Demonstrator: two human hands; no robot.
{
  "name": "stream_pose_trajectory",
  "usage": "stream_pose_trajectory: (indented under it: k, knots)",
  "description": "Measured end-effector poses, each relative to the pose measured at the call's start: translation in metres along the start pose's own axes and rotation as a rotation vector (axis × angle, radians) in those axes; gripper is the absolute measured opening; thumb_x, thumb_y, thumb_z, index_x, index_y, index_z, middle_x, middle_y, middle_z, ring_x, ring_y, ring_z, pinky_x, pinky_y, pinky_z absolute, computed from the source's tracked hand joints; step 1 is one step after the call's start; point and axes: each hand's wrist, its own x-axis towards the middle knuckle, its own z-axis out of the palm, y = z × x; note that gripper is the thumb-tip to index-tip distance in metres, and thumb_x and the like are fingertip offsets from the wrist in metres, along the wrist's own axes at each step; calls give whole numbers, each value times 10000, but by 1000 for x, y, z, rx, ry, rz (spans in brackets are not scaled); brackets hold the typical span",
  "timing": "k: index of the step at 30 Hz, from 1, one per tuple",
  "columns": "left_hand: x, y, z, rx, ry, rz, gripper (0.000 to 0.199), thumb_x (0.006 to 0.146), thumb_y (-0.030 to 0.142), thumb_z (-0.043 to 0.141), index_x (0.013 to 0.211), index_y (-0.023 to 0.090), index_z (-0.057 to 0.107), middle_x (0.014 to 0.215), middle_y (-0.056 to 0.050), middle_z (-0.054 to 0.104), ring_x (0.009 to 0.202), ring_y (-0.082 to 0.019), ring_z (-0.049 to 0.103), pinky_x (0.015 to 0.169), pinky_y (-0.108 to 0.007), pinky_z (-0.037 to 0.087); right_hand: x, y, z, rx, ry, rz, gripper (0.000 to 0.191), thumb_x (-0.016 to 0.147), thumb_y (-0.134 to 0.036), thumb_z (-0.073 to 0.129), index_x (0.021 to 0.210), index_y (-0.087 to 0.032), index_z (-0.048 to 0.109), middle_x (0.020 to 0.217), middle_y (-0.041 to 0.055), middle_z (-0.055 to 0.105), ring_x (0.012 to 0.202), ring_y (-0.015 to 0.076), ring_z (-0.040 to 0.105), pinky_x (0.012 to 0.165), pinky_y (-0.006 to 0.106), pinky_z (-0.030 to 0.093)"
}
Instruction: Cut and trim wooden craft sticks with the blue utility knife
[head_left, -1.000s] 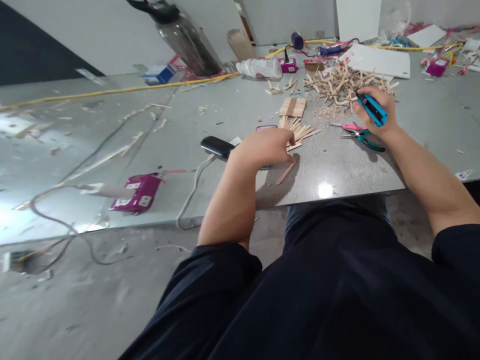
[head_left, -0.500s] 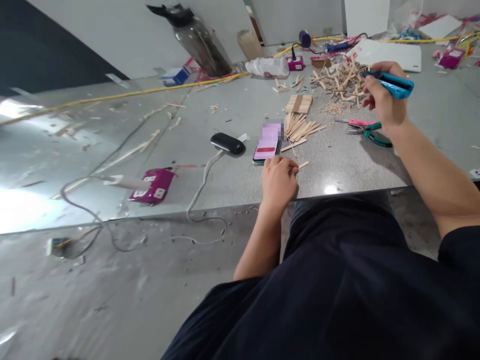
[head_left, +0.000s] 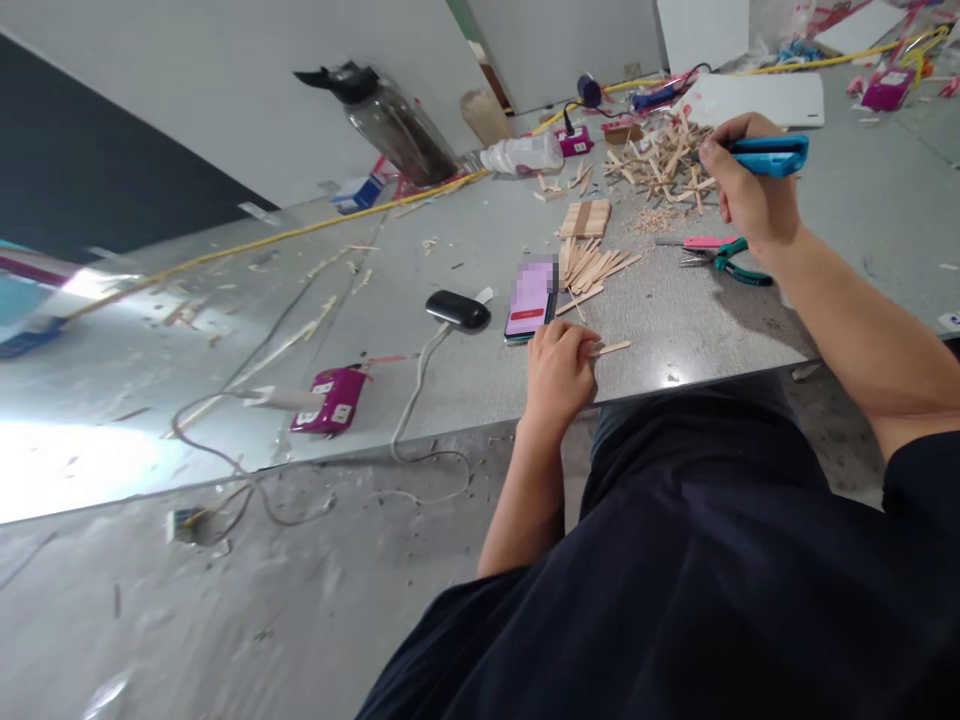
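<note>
My left hand (head_left: 561,372) rests at the table's front edge, fingers closed on a wooden craft stick (head_left: 616,348) that sticks out to the right. Just beyond its knuckles lies a phone (head_left: 530,303) with a lit screen. My right hand (head_left: 754,195) is raised over the right side, wrapped round a blue utility knife (head_left: 776,156); its tip is hidden by the fingers. Below that hand lie green-handled pliers (head_left: 739,265) and a pink-handled tool (head_left: 707,242). Between the hands are a fan of loose craft sticks (head_left: 596,266) and a banded bundle of sticks (head_left: 585,219).
A heap of joined sticks (head_left: 660,165) lies behind the right hand. Farther back are a clear plastic bottle (head_left: 523,155) and a dark water bottle (head_left: 405,130). To the left are a black oval device (head_left: 457,310) with a cable and a purple power block (head_left: 330,402).
The head view has shifted slightly, moving the whole scene. My right hand has tilted the blue utility knife to nearly level. The left hand keeps its hold on the craft stick, which shows more.
</note>
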Motion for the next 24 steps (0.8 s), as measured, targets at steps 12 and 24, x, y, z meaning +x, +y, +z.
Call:
stream_pose_trajectory:
  k: [12, 24]
  knots:
    - [-60, 12, 11, -26, 56, 229, 229, 1048, 427, 773, 1203, 278, 850, 1157, -128, 814, 1125, -322, 703, 1006, -485, 504, -8, 0, 18, 44, 126, 30, 779, 716, -1012, 815, 1011, -329, 581, 644, -122, 586, 599, 123, 434, 599, 355, 439]
    - [-53, 41, 14, -183, 137, -34, 181, 1065, 311, 698, 930, 256, 805, 897, -26, 810, 890, -242, 727, 963, -482, 512, -19, -30, 13, -53, 53, -103, 604, 859, -913, 785, 990, -347, 620, 733, -80, 640, 549, 157, 534, 532, 419, 513]
